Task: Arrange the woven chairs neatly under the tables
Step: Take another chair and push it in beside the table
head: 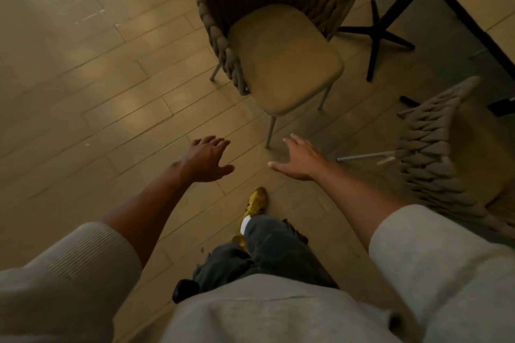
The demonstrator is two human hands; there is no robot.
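A woven chair (281, 61) with a beige seat and braided back stands on the floor ahead of me, its seat facing me, apart from the table (479, 5) at the upper right. A second woven chair (440, 153) stands at the right, its back toward me, close to the table edge. My left hand (207, 160) and my right hand (299, 160) are stretched forward above the floor, fingers spread, holding nothing, short of the first chair's front leg.
The table's black cross-shaped base (376, 36) stands beside the first chair. My yellow shoe (255, 202) steps forward on the plank floor (97, 78). Open floor lies to the left.
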